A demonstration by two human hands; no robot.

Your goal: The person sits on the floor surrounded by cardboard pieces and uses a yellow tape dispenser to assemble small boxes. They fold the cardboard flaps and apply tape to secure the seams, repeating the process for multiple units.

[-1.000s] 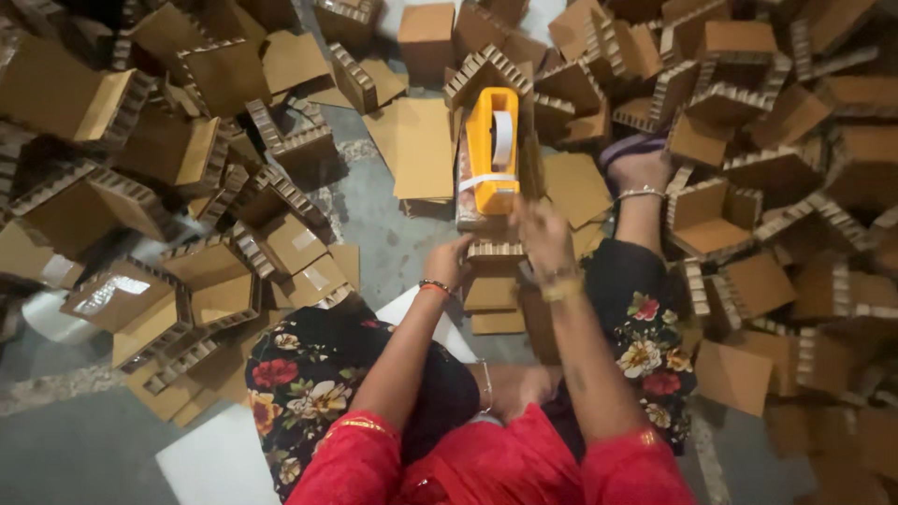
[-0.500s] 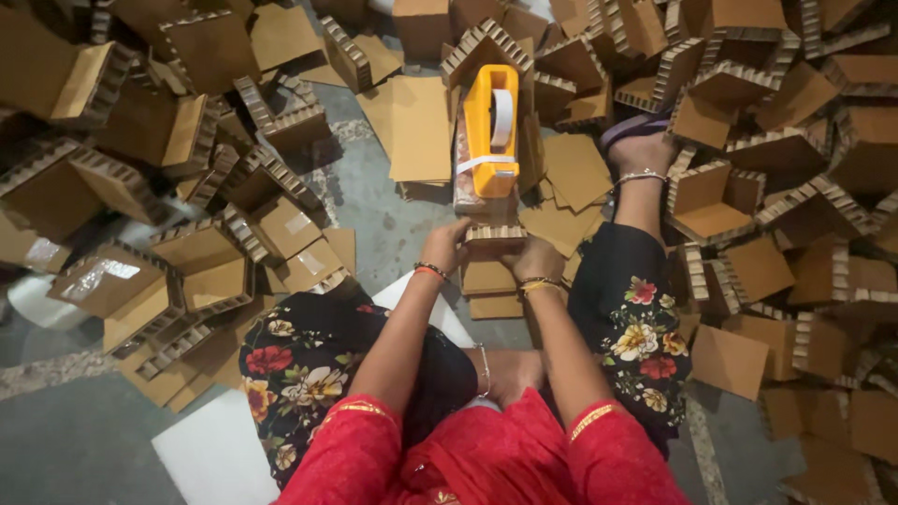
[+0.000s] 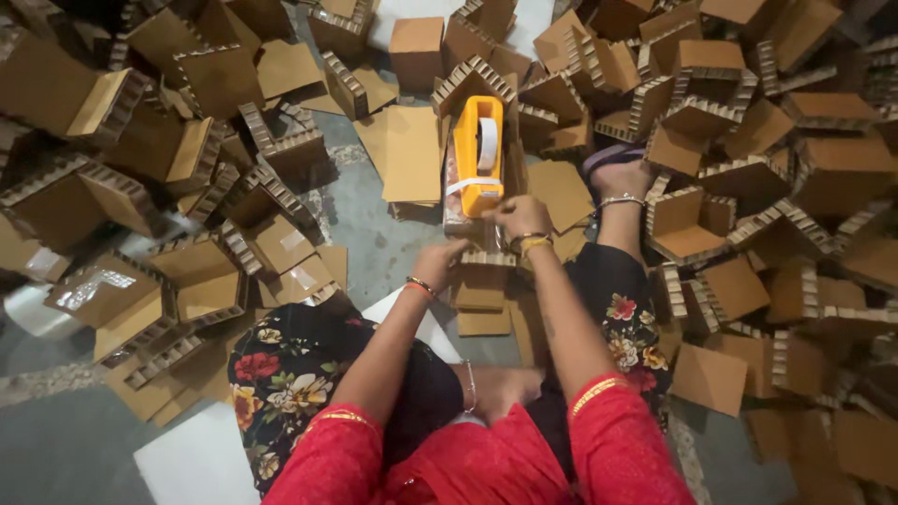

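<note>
A grey concrete floor (image 3: 374,243) is seen, crowded on all sides with honeycomb cardboard trays (image 3: 201,290) and flat cardboard sheets (image 3: 412,154). The right hand (image 3: 519,217) is closed in a grip on the near end of the cardboard piece (image 3: 486,254); the left hand (image 3: 440,262) is pressed against the piece's left edge, its grip state not discernible. A yellow tape dispenser (image 3: 479,154) is positioned just beyond the right grip.
</note>
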